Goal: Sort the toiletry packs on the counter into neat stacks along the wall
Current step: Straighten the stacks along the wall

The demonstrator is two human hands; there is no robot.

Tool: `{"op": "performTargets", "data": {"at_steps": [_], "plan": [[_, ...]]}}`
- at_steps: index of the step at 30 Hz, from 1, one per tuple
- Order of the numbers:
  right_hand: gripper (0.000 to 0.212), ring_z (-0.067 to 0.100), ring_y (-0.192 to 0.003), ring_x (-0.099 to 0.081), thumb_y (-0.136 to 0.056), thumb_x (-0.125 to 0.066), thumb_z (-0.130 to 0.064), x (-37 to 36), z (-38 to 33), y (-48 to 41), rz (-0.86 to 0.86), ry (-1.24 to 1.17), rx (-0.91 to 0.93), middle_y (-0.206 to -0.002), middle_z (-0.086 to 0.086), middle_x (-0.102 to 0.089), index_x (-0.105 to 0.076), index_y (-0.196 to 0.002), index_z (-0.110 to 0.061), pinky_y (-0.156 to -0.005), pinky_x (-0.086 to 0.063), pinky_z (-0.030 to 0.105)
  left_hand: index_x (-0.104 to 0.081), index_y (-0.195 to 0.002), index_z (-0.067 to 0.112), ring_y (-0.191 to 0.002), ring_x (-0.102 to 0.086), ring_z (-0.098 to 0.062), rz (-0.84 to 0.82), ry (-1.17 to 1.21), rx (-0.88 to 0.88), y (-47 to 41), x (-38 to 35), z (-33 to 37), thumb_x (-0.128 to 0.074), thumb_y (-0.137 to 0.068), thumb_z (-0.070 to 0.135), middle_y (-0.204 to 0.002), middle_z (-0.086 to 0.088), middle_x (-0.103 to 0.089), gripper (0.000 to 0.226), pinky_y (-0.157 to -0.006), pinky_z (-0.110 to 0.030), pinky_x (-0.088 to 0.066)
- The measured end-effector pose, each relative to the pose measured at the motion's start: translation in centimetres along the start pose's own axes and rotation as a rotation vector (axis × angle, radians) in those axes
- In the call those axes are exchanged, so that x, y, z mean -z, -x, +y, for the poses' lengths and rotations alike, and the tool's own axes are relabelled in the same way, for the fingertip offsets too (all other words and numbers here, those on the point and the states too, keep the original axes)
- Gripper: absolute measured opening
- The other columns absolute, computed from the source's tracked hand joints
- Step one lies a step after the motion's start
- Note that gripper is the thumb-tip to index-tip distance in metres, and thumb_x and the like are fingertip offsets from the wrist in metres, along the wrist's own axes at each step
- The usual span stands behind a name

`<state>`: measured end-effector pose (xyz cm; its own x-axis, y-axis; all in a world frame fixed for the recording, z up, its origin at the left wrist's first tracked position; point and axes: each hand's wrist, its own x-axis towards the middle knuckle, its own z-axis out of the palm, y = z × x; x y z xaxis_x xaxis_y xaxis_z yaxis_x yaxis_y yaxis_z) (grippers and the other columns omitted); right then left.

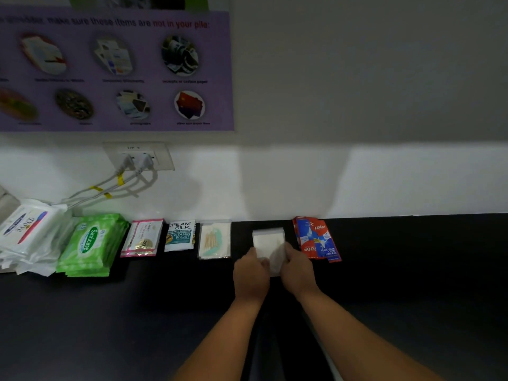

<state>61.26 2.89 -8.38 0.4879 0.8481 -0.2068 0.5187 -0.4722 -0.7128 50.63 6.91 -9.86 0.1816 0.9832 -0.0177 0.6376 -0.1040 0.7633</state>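
1. A small stack of white packs [268, 239], square and wrapped in translucent plastic, lies on the black counter [110, 320] just short of the white wall [275, 188].
2. The left hand [251, 273] grips the stack's near left corner. Its thumb lies on top and its fingers are curled in against the edge.
3. The right hand [298, 268] grips the near right corner the same way. The near end of the stack sits between the two hands, while the far end shows uncovered beyond the fingers.
4. Whether the fingertips reach under the stack cannot be told.
5. Just right of it lie red and blue toothpaste sachets [317, 240].
6. To the left, in a row along the wall, are:
   - a clear pack of wooden sticks [215, 239]
   - a white and teal conditioner sachet [180, 235]
   - a pink-edged shampoo sachet [141, 237]
   - a stack of green wipes packs [92, 243]
   - a pile of white wipes packs [27, 235]
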Motion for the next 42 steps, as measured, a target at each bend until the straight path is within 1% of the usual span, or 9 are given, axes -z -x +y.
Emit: {"op": "performTargets", "data": {"at_steps": [6, 9, 12, 19, 25, 31, 35, 39, 42], "plan": [[0.039, 0.026, -0.13, -0.05, -0.103, -0.042, -0.017, 0.6, 0.3, -0.6, -0.029, -0.048, -0.067, -0.139, 0.012, -0.052, -0.046, -0.141, -0.01, -0.108, -0.044, 0.042, -0.065, -0.088, 0.0, -0.079, -0.066, -0.037, 0.04, 0.027, -0.053, 0.6, -0.1, 0.7, -0.058, -0.09, 0.009, -0.083, -0.02, -0.069, 0.012, -0.067, -0.037, -0.048], [0.049, 0.025, -0.133, -0.046, -0.102, -0.042, -0.014, 1.0, -0.1, -1.7, -0.062, -0.061, -0.123, -0.145, 0.011, -0.045, -0.034, -0.15, -0.011, -0.11, -0.042, 0.042, -0.062, -0.085, 0.001, -0.078, -0.067, -0.035, 0.029, 0.109, -0.05, 0.1, -0.3, 0.9, -0.051, -0.089, 0.019, -0.08, -0.017, -0.068, 0.021, -0.068, -0.041, -0.052], [0.047, 0.024, -0.13, -0.047, -0.103, -0.04, -0.014, 1.4, -0.6, -2.5, -0.09, -0.017, -0.125, -0.143, 0.011, -0.047, -0.035, -0.149, -0.011, -0.108, -0.043, 0.039, -0.063, -0.093, 0.003, -0.086, -0.068, -0.034, -0.026, 0.118, -0.012, -0.9, -0.7, 1.0, -0.046, -0.086, 0.028, -0.088, -0.015, -0.07, 0.031, -0.076, -0.044, -0.055], [0.037, 0.026, -0.12, -0.053, -0.099, -0.044, -0.008, 2.7, -1.9, -4.0, -0.153, 0.059, -0.097, -0.132, 0.014, -0.054, -0.047, -0.136, -0.007, -0.105, -0.045, 0.043, -0.063, -0.109, 0.004, -0.104, -0.065, -0.031, -0.14, 0.103, 0.081, -3.1, -0.5, 2.3, -0.054, -0.096, 0.019, -0.109, -0.014, -0.07, 0.022, -0.091, -0.038, -0.052], [0.04, 0.024, -0.123, -0.05, -0.101, -0.043, -0.01, 3.4, -2.7, -4.5, -0.187, 0.092, -0.115, -0.139, 0.012, -0.05, -0.043, -0.141, -0.008, -0.106, -0.041, 0.036, -0.059, -0.12, 0.006, -0.109, -0.064, -0.03, -0.208, 0.104, 0.099, -3.7, -0.2, 2.6, -0.055, -0.094, 0.021, -0.117, -0.014, -0.068, 0.03, -0.092, -0.032, -0.049], [0.036, 0.02, -0.109, -0.052, -0.098, -0.045, -0.01, 3.2, -3.0, -4.7, -0.172, 0.071, -0.121, -0.131, 0.012, -0.054, -0.048, -0.134, -0.01, -0.088, -0.041, 0.03, -0.054, -0.125, 0.007, -0.113, -0.061, -0.031, -0.25, 0.13, 0.102, -3.9, 0.4, 2.6, -0.054, -0.097, 0.025, -0.122, -0.015, -0.065, 0.033, -0.089, -0.029, -0.044], [0.037, 0.024, -0.116, -0.054, -0.096, -0.046, -0.009, 2.6, -3.8, -4.0, -0.063, 0.092, -0.13, -0.13, 0.012, -0.056, -0.048, -0.134, -0.011, -0.091, -0.041, 0.032, -0.063, -0.119, 0.008, -0.105, -0.065, -0.026, -0.128, 0.156, 0.01, -3.0, 2.1, 2.1, -0.057, -0.095, 0.018, -0.113, -0.01, -0.07, 0.027, -0.08, -0.022, -0.042], [0.039, 0.028, -0.112, -0.06, -0.097, -0.05, -0.011, 0.4, -5.0, -1.6, 0.16, 0.039, 0.078, -0.123, 0.015, -0.063, -0.052, -0.135, -0.008, -0.096, -0.049, 0.035, -0.068, -0.121, 0.003, -0.108, -0.067, -0.026, 0.114, 0.173, -0.052, -2.8, 5.1, 0.3, -0.061, -0.093, 0.01, -0.115, -0.013, -0.072, 0.03, -0.095, -0.023, -0.044], [0.039, 0.026, -0.121, -0.059, -0.097, -0.05, -0.01, -2.3, -6.1, -0.2, 0.114, -0.022, 0.199, -0.13, 0.012, -0.064, -0.056, -0.136, -0.009, -0.103, -0.037, 0.021, -0.067, -0.121, 0.0, -0.114, -0.063, -0.031, 0.238, 0.149, -0.006, -3.1, 7.6, -2.0, -0.06, -0.091, 0.005, -0.119, -0.017, -0.069, 0.031, -0.102, -0.028, -0.042]]}}
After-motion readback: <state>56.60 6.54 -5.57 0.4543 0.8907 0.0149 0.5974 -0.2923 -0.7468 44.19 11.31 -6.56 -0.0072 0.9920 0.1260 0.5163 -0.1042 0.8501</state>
